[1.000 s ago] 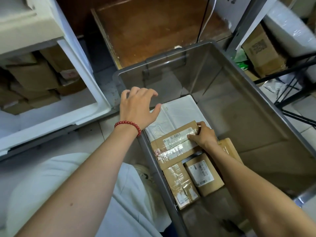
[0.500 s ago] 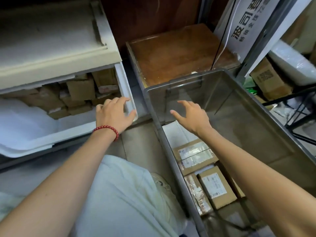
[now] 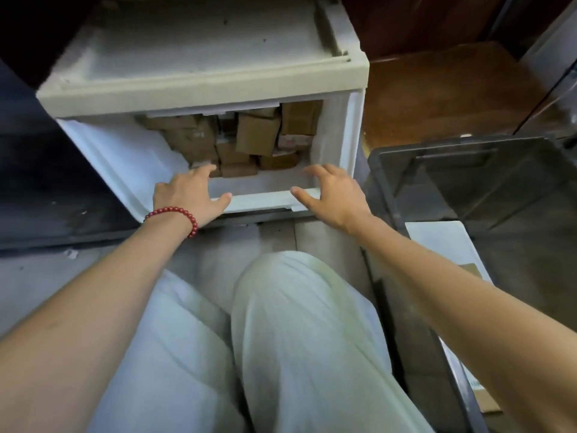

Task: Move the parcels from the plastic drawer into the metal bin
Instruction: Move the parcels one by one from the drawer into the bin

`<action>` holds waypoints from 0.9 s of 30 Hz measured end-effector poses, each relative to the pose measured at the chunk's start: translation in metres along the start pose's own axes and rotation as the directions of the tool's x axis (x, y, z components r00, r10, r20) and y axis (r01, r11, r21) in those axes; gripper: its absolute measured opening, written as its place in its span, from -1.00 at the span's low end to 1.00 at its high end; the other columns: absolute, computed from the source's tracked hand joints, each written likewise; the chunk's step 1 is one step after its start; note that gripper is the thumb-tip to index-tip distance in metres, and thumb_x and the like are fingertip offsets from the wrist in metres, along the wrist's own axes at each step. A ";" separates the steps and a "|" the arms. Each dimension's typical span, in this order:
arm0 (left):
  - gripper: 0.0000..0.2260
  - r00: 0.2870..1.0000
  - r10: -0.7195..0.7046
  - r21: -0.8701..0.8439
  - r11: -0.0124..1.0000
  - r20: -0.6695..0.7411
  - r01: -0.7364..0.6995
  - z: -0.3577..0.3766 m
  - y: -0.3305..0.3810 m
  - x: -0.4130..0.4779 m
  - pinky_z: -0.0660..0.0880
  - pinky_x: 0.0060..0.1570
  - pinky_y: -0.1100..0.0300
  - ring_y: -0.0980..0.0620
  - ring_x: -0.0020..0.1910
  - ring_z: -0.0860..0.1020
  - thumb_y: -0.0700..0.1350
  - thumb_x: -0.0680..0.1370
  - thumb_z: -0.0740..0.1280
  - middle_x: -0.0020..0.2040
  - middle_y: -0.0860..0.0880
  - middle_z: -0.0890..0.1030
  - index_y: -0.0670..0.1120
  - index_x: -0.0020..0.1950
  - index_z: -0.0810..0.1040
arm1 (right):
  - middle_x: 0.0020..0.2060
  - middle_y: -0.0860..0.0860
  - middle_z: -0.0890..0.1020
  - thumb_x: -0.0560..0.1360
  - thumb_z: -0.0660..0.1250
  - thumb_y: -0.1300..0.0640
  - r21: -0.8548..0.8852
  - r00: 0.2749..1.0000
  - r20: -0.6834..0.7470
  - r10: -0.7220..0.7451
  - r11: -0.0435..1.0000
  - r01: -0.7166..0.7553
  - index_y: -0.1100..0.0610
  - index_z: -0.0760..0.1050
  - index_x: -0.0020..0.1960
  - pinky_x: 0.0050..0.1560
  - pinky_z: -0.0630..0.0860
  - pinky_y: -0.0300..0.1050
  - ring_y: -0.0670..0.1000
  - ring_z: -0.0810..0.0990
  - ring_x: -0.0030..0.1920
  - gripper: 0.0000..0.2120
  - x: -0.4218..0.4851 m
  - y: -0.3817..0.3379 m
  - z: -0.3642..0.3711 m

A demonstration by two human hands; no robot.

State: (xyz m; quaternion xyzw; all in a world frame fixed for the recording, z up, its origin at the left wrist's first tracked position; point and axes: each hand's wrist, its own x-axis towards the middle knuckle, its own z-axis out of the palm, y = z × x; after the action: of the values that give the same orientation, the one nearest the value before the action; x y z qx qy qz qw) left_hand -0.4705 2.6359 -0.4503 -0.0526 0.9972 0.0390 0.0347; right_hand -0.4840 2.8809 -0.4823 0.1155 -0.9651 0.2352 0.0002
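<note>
Inside white plastic drawer (image 3: 268, 200): stacked brown cardboard parcels (image 3: 249, 139); left hand (image 3: 190, 195), right hand (image 3: 334, 195) spread, empty.

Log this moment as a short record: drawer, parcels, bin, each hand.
drawer: white plastic drawer, pulled open
parcels: brown cardboard parcels stacked at the drawer's back
bin: grey metal bin to the drawer's right, a white flat packet inside
left hand: open, empty, fingers reaching over the drawer's front rim towards the parcels; red bead bracelet on the wrist
right hand: open, empty, at the front rim
</note>
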 end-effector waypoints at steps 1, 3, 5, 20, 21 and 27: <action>-0.43 1.000 -0.007 0.002 1.000 0.005 0.007 0.003 -0.006 0.003 0.36 0.17 -0.06 -0.14 0.33 0.40 0.21 0.54 0.23 0.40 -0.02 0.42 0.04 0.50 0.21 | 0.33 0.06 0.45 0.56 0.17 -0.24 -0.005 1.000 0.017 -0.004 1.000 0.005 0.05 0.33 0.43 0.22 0.41 0.02 0.11 0.38 0.34 -0.45 0.006 -0.005 0.007; -0.42 1.000 -0.012 0.005 1.000 0.019 0.012 0.011 -0.013 0.010 0.35 0.19 -0.06 -0.14 0.34 0.38 0.20 0.54 0.23 0.42 -0.02 0.40 0.04 0.50 0.19 | 0.35 0.07 0.41 0.56 0.18 -0.24 -0.011 0.999 0.042 0.000 1.000 0.000 0.04 0.28 0.46 0.24 0.40 0.03 0.12 0.36 0.35 -0.43 0.018 -0.012 0.018; -0.40 1.000 -0.003 0.018 1.000 0.030 0.002 0.017 -0.015 0.021 0.34 0.20 -0.06 -0.15 0.36 0.36 0.19 0.54 0.24 0.43 -0.04 0.38 0.06 0.52 0.16 | 0.38 0.08 0.38 0.55 0.19 -0.24 -0.009 0.998 0.055 0.021 1.000 -0.021 0.02 0.23 0.48 0.26 0.39 0.04 0.13 0.34 0.37 -0.40 0.031 -0.012 0.027; -0.24 0.989 0.120 -0.056 0.991 -0.083 -0.125 0.069 0.003 0.126 0.44 0.17 -0.19 -0.32 0.31 0.38 0.10 0.53 0.31 0.50 -0.19 0.19 0.15 0.55 -0.13 | 0.46 0.15 0.23 0.55 0.32 -0.06 0.257 0.991 0.103 0.091 0.960 -0.115 0.05 -0.02 0.55 0.29 0.37 -0.01 0.19 0.41 0.34 -0.26 0.131 0.001 0.075; -0.23 0.989 0.112 -0.095 0.988 -0.097 -0.121 0.073 0.004 0.132 0.43 0.19 -0.20 -0.32 0.33 0.36 0.08 0.52 0.32 0.51 -0.18 0.17 0.16 0.55 -0.13 | 0.47 0.14 0.23 0.54 0.33 -0.06 0.284 0.991 0.091 0.098 0.951 -0.120 0.07 -0.02 0.55 0.28 0.37 -0.05 0.18 0.41 0.34 -0.25 0.137 0.001 0.078; -0.16 0.986 0.090 -0.286 0.950 -0.138 -0.127 0.082 0.006 0.164 0.43 0.20 -0.26 -0.27 0.35 0.36 0.02 0.47 0.38 0.50 -0.14 0.18 0.19 0.53 -0.16 | 0.44 0.10 0.29 0.51 0.37 -0.06 0.432 0.986 0.022 0.168 0.888 -0.161 0.11 0.02 0.53 0.24 0.32 -0.15 0.13 0.35 0.38 -0.23 0.165 -0.003 0.101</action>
State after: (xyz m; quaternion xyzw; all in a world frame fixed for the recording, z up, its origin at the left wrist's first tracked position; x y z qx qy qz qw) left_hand -0.6286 2.6320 -0.5431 -0.0045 0.9819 0.1854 -0.0372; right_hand -0.6385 2.7957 -0.5622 0.0289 -0.8951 0.4433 -0.0376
